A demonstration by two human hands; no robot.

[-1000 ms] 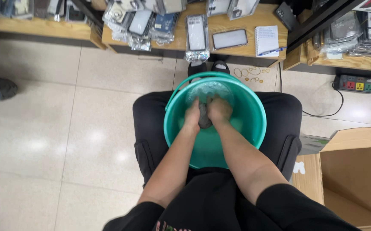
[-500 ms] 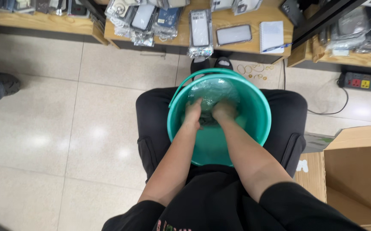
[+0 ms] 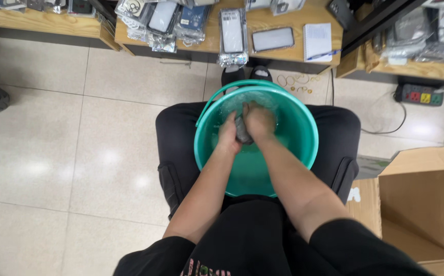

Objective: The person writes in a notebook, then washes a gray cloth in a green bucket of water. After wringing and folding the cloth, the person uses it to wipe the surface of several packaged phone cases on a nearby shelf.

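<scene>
Squeezing a dark wet cloth (image 3: pixel 243 130), left hand (image 3: pixel 228 135) and right hand (image 3: pixel 259 122) clenched, round teal plastic bucket (image 3: pixel 304 134)

A: Arms? 
B: Both forearms extended forward and down, converging.
A: Hands? 
B: Left hand (image 3: pixel 228 135) and right hand (image 3: pixel 259 121) pressed together, fingers curled closed, knuckles up.

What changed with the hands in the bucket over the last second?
Little. Both hands, left hand and right hand, keep gripping the dark grey item in the water; they dipped lower half a second ago and have lifted back. The teal bucket stays between the knees.
</scene>
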